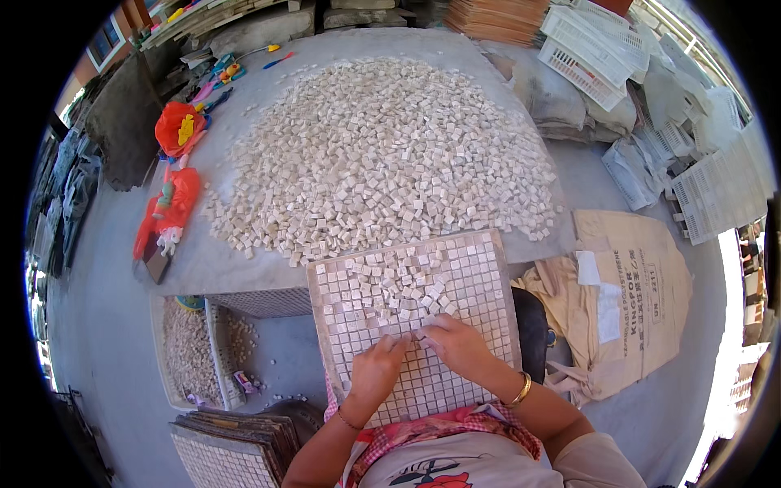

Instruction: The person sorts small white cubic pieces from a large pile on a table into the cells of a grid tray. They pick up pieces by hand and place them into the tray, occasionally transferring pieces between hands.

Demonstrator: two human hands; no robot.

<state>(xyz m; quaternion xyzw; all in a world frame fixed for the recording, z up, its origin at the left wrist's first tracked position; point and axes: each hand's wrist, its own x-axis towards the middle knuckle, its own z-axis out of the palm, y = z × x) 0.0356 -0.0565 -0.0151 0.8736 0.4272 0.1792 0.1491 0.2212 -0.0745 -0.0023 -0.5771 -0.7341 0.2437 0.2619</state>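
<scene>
A square grid tray lies tilted across my lap, its cells largely filled with small pale stone tiles. Loose tiles are heaped over its upper middle. My left hand has its fingers drawn together, tips down on the grid below that heap. Close beside it, almost meeting it, my right hand is also closed, thumb and fingers pinched at the same row. Whatever small piece sits between the fingertips is too small to make out. Beyond the tray, a broad pile of the same stone tiles covers the grey table.
Red plastic bags and small toys lie along the table's left edge. A white crate of tile pieces stands lower left, near stacked filled trays. To the right are a tan sack and white plastic crates.
</scene>
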